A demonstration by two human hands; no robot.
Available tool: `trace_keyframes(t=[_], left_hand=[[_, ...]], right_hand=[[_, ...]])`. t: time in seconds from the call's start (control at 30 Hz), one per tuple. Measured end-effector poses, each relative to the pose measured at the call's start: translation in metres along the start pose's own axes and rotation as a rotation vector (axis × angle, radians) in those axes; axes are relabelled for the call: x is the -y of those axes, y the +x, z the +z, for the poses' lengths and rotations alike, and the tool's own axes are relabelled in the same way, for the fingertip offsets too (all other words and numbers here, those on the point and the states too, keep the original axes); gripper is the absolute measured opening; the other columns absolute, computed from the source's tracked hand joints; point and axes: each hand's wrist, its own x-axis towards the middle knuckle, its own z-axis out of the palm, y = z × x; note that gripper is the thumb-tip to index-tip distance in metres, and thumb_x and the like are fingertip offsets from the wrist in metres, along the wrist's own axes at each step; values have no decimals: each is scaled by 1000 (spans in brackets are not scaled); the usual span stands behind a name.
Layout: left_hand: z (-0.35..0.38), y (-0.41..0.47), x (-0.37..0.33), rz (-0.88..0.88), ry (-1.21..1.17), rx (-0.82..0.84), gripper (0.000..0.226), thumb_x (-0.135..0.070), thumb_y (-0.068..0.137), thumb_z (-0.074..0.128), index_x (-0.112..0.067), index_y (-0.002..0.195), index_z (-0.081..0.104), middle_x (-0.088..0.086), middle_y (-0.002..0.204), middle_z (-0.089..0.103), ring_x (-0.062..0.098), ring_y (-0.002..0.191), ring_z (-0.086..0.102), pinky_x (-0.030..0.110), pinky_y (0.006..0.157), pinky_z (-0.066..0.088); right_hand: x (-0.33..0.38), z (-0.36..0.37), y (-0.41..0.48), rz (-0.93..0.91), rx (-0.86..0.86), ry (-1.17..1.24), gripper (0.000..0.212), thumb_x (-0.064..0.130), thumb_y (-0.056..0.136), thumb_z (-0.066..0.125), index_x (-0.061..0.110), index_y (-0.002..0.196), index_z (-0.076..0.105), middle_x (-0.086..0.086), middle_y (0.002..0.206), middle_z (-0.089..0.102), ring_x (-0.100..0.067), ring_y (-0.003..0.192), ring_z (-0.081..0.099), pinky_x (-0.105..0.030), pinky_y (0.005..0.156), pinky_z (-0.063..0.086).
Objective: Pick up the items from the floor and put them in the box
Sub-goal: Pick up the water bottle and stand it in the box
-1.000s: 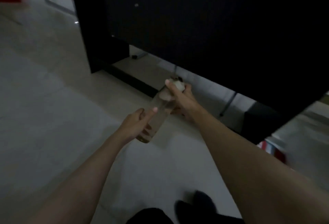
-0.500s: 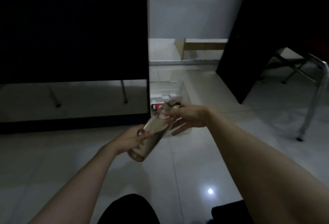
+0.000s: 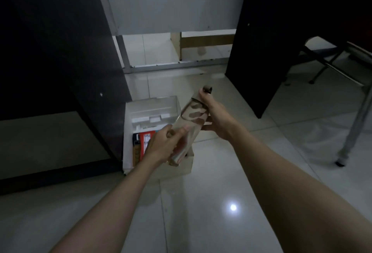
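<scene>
I see a clear plastic bottle (image 3: 190,126) with a dark cap, held tilted in the air by both hands above the open white cardboard box (image 3: 128,132) on the pale tiled floor (image 3: 201,202). My left hand (image 3: 164,145) wraps the lower part of the bottle, fingers curled round its side and the thumb pressed on top; the base sticks out just below that hand. My right hand (image 3: 216,119) grips the upper part near the neck, the thumb lying along the shoulder towards the cap, the other fingers showing through the clear wall from behind. The box stands against a dark cabinet panel (image 3: 60,61) and holds white foam pieces (image 3: 153,115) and a red printed pack (image 3: 147,140).
</scene>
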Motion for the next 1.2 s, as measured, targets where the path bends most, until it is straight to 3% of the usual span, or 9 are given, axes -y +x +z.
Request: trace_keyframes(t=[0.17, 0.3, 0.4, 0.5, 0.57, 0.67, 0.73, 0.97, 1.2], left_hand=[[-4, 64, 10, -43, -4, -37, 62, -77, 69, 50, -22, 96, 61, 1, 92, 66, 19, 83, 65, 38, 78, 55], [-11, 92, 22, -107, -57, -63, 59, -63, 76, 54, -11, 101, 61, 5, 88, 66, 14, 75, 64, 32, 73, 54], [-14, 104, 33, -133, -152, -38, 65, -70, 65, 53, -15, 99, 62, 10, 94, 70, 19, 81, 69, 40, 78, 56], [-14, 115, 51, -183, -333, -57, 50, -59, 80, 50, -24, 115, 58, 5, 112, 64, 21, 98, 63, 29, 71, 52], [-16, 119, 67, -188, -352, -141, 39, -52, 90, 43, -27, 117, 56, 2, 112, 62, 20, 100, 61, 24, 70, 47], [-18, 125, 96, -220, -234, -227, 39, -47, 96, 35, -21, 116, 56, 14, 96, 69, 26, 81, 69, 34, 66, 54], [-16, 131, 113, -193, -90, -231, 39, -45, 96, 35, -20, 121, 54, 10, 101, 68, 20, 78, 69, 34, 69, 57], [-9, 166, 137, -133, 309, 16, 58, -42, 92, 48, -19, 143, 34, 5, 149, 38, 26, 135, 38, 44, 110, 35], [-5, 174, 147, -162, 602, 174, 75, -55, 87, 49, -21, 148, 21, 5, 155, 29, 26, 140, 32, 46, 112, 31]], right_hand=[[3, 1, 63, -48, 0, 43, 66, 63, 80, 54, 10, 118, 61, -8, 110, 69, -24, 99, 67, -36, 73, 56], [-2, 14, 96, -40, 12, 67, 61, 55, 79, 62, 10, 120, 59, -11, 115, 68, -26, 102, 66, -38, 78, 57], [1, 26, 113, -69, 5, 32, 55, 46, 80, 67, 6, 117, 59, -13, 112, 67, -26, 96, 66, -43, 83, 56], [3, 39, 134, -117, -42, -4, 52, 44, 78, 70, 5, 112, 61, -13, 102, 67, -26, 89, 67, -44, 79, 57], [2, 48, 149, -156, -109, -45, 65, 55, 66, 74, 8, 110, 63, -13, 106, 69, -29, 93, 68, -49, 82, 56], [-8, 53, 175, -211, -233, -123, 85, 69, 48, 70, 14, 111, 63, -10, 106, 69, -27, 94, 68, -47, 83, 58], [-13, 54, 184, -241, -284, -186, 86, 71, 47, 67, 15, 112, 60, -7, 105, 68, -24, 94, 66, -46, 83, 57], [-32, 69, 196, -417, -160, -474, 59, 40, 74, 75, 9, 115, 46, -10, 113, 61, -23, 99, 61, -38, 79, 55], [-29, 76, 207, -519, -112, -581, 59, 42, 73, 75, 8, 113, 50, -9, 108, 62, -24, 94, 61, -40, 77, 54]])
